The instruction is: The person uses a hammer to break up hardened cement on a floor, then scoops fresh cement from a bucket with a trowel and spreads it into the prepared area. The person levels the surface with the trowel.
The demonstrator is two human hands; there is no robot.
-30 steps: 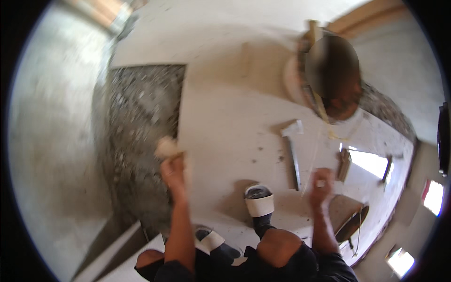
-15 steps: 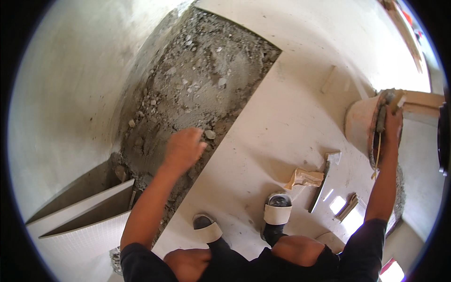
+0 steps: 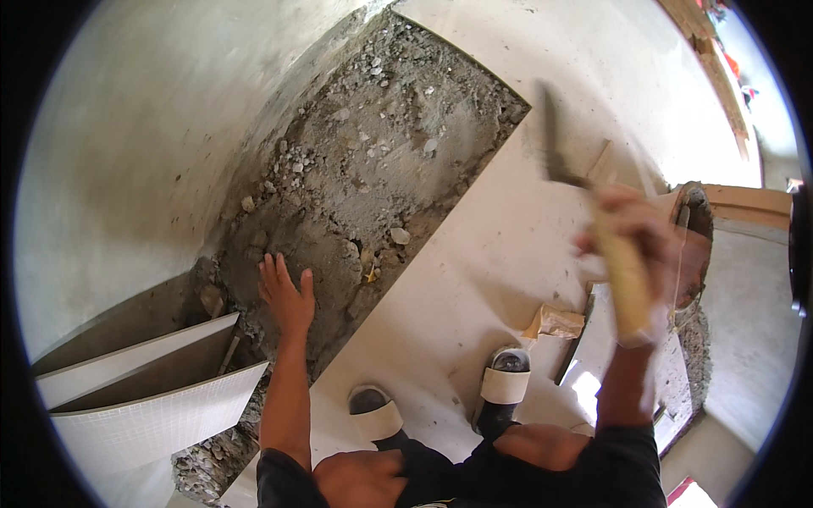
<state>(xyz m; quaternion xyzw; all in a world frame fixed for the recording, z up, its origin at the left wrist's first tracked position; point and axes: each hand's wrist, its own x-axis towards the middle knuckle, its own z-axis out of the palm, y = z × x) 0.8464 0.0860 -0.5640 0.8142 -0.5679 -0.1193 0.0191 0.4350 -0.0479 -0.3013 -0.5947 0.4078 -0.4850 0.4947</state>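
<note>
Tan-handled trowel (image 3: 625,275) fills right hand (image 3: 654,235), left hand (image 3: 290,298) splayed over gritty rubble (image 3: 373,161).

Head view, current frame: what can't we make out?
Right hand, head view: fingers smeared by motion blur.
Trowel, head view: blade edges blurred too.
Bucket, head view: one side hidden behind the right hand; contents unclear.
Left hand, head view: its back hides the palm, so contact with the rubble is uncertain.
</note>
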